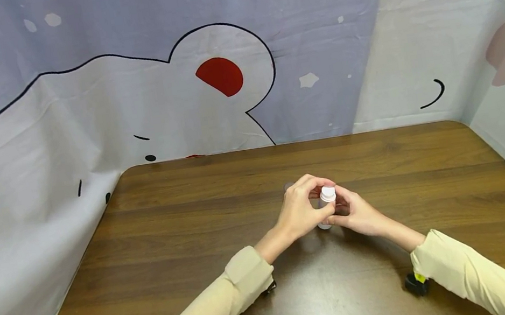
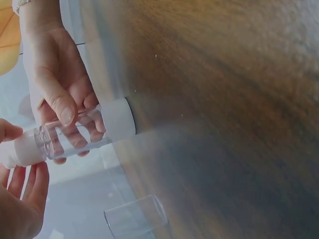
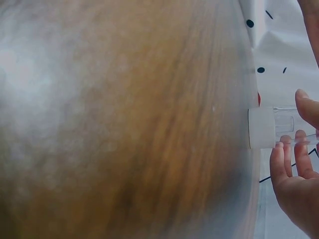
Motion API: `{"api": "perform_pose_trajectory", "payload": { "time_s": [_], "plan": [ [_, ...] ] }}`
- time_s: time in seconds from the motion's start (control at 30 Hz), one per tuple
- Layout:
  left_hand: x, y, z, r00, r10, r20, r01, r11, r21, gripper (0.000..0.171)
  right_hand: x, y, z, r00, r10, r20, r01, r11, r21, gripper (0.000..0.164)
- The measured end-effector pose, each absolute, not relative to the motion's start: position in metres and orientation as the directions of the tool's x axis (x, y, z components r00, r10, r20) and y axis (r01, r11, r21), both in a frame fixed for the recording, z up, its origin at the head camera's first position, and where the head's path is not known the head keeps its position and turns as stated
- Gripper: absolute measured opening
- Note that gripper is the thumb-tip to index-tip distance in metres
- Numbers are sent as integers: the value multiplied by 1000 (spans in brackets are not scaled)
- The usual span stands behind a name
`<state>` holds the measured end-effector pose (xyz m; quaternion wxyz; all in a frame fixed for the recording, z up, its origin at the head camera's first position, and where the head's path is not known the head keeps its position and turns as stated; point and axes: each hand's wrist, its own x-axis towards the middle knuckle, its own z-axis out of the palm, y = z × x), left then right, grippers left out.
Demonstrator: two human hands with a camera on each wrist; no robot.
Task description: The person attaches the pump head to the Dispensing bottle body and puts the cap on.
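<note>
A clear bottle with a white base and white top [image 1: 328,193] is upright between both hands in the head view. My left hand [image 1: 300,209] has its fingers and thumb around the white top. Around the lower body my right hand [image 1: 358,215] curls its fingers. In the left wrist view the clear bottle body [image 2: 75,132] shows the right fingers through it, while the left fingers pinch the white top [image 2: 27,148]. The right wrist view shows the white base [image 3: 261,128] close to the tabletop; whether it touches, I cannot tell. The bottle's top lies outside that view.
A clear cylindrical cup or cover [image 2: 135,217] stands on the table behind the left hand, mostly hidden in the head view. The brown wooden table [image 1: 171,235] reaches a patterned cloth backdrop [image 1: 315,50]. A black object [image 1: 417,284] sits under the right cuff.
</note>
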<state>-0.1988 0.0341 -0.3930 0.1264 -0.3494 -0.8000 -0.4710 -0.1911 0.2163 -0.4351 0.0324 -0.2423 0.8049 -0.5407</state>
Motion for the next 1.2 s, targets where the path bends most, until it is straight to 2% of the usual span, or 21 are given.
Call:
{"api": "perform_pose_trajectory", "payload": {
  "time_s": [0.3,0.5,0.83,1.03,1.2],
  "plan": [
    [-199,34,-391,-709,492,506,675,264,689,33,-191,218,-435,-893,-406,194,-349,353,-868,49],
    [-198,35,-392,-706,506,495,673,261,692,38,-191,218,-436,-878,-425,220,-376,327,-867,52],
    [-194,41,-389,-790,322,522,610,320,725,34,-190,215,-435,-868,-441,229,-373,273,-887,57],
    [-194,42,-390,-793,298,532,609,345,714,27,-191,215,-435,-869,-442,222,-366,272,-890,65],
    [-194,42,-390,-792,295,535,611,359,706,25,-191,216,-436,-867,-442,231,-374,269,-888,65]
  ]
}}
